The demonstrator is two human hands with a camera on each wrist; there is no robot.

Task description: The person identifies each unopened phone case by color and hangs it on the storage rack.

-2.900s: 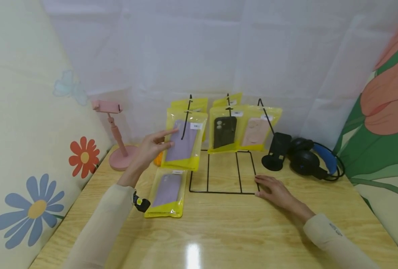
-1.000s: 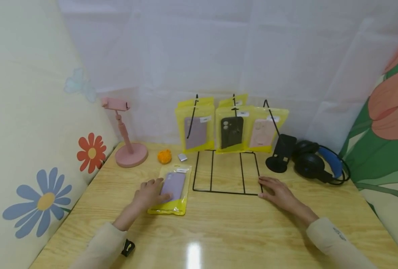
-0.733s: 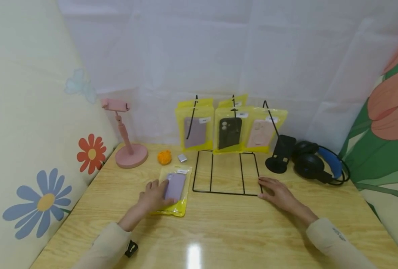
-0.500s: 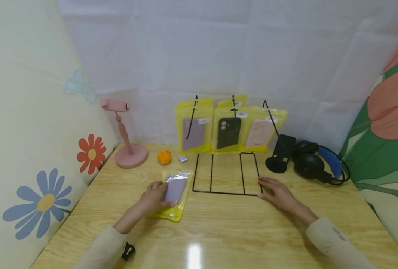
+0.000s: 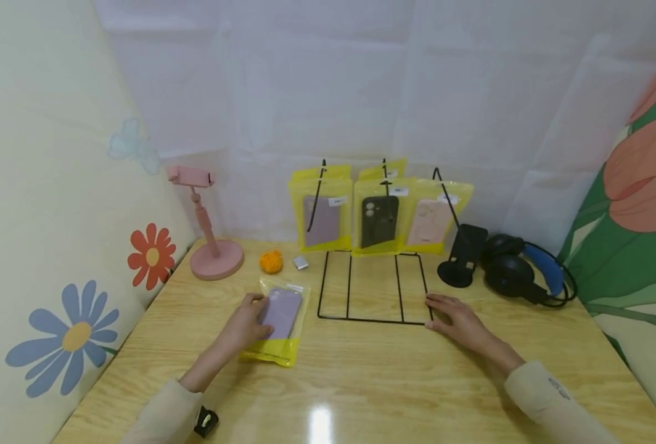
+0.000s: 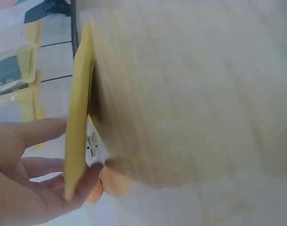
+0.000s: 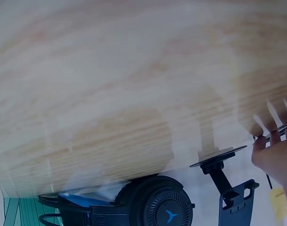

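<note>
Head view is showing the left hand (image 5: 246,324) gripping the purple phone case packet (image 5: 279,319), thumb under its left edge and fingers on top, tilting it off the tabletop (image 5: 361,382). Keeping that pinch near the packet's middle seems wise, since the slick yellow sleeve could be slipping. The right hand (image 5: 457,316) is lying flat and relaxed, fingertips pressing the wire display rack (image 5: 372,290) at its front corner. Three packets are hanging on the rack's hooks. A pink phone stand (image 5: 208,246), an orange ball (image 5: 270,261), a black stand (image 5: 461,253) and headphones (image 5: 519,271) are crowding the back edge.
</note>
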